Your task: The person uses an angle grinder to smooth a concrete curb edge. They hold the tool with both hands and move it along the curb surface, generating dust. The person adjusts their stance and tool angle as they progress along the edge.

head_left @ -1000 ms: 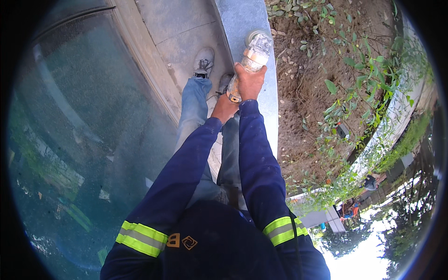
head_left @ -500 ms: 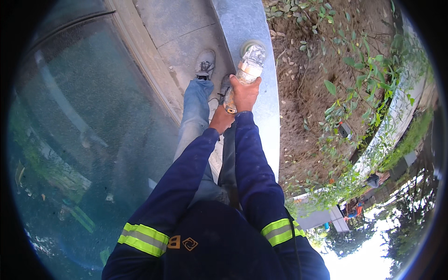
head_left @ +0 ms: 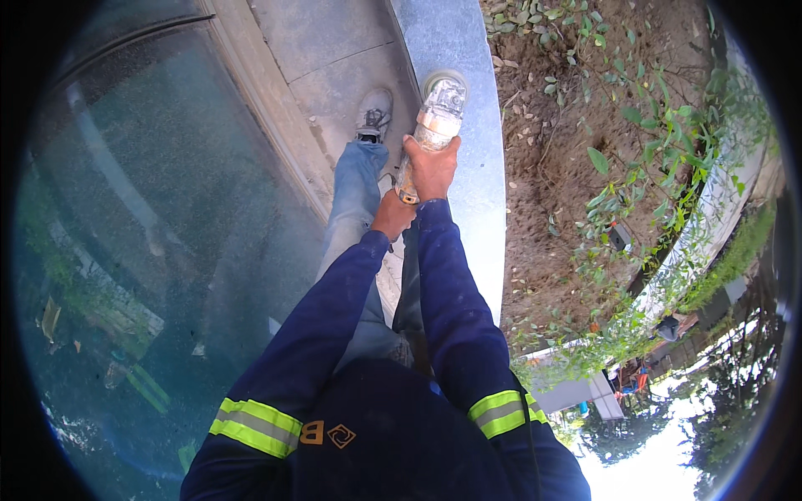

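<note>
Both my hands are closed round a dusty, pale angle grinder [head_left: 439, 122]. My right hand [head_left: 433, 169] wraps its body behind the gear head. Lower down, my left hand [head_left: 391, 214] grips the rear end of the tool, its fingers partly hidden. The round disc end of the grinder lies against the top of a smooth grey ledge [head_left: 472, 209], near the ledge's left edge. Whether the disc is spinning I cannot tell.
Left of the ledge runs a paved strip [head_left: 334, 37], where my shoe [head_left: 374, 114] stands. A large glass pane [head_left: 184, 167] in a frame borders it further left. Bare soil [head_left: 543, 209] with leafy plants [head_left: 660, 125] lies to the right.
The grinder and both hands have shifted slightly left across the ledge. My grip on the tool looks the same.
</note>
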{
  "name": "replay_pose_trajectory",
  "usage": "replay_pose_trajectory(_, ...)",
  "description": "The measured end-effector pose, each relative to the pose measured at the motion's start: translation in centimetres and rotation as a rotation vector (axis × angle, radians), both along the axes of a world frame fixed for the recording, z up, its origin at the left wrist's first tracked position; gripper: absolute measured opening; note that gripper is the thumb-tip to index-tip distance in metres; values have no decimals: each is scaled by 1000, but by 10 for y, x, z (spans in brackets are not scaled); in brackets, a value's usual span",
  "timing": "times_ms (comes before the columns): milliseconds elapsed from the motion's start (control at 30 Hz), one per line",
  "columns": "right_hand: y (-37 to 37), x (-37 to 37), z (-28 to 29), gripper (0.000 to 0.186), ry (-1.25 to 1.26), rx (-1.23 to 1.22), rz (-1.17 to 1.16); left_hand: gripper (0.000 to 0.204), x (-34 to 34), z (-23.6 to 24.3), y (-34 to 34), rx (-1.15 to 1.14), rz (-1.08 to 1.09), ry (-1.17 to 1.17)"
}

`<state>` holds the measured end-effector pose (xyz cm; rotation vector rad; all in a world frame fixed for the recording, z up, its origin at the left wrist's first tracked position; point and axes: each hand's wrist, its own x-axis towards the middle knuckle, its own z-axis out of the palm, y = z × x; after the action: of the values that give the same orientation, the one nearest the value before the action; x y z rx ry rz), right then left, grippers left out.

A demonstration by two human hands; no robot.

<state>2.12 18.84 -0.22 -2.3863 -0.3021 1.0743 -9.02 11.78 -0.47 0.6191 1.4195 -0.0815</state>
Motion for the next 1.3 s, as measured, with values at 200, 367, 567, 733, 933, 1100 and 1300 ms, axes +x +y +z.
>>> replay_pose_trajectory(200,-6,23,-17,79,-76,95,-72,30,21,2,16,71,-21,-117)
replay_pose_trajectory(367,32,21,-14,70,-37,122,-21,22,21,-17,32,-35,140,-132)
replay_pose_trajectory(567,16,0,-7,77,20,30,37,17,3,-5,14,7,135,-73)
replay_pose_trajectory(733,-4,10,-6,78,-42,4,-43,22,11,3,4,10,58,-64)
replay_pose_trajectory(933,23,33,-20,78,-65,103,-46,24,32,-7,38,90,44,-107)
replay_pose_trajectory(1100,52,16,-7,74,10,52,54,16,18,-15,44,74,160,-78)
replay_pose_trajectory(1300,16,5,-6,75,-21,8,24,15,6,-1,18,9,66,-29)
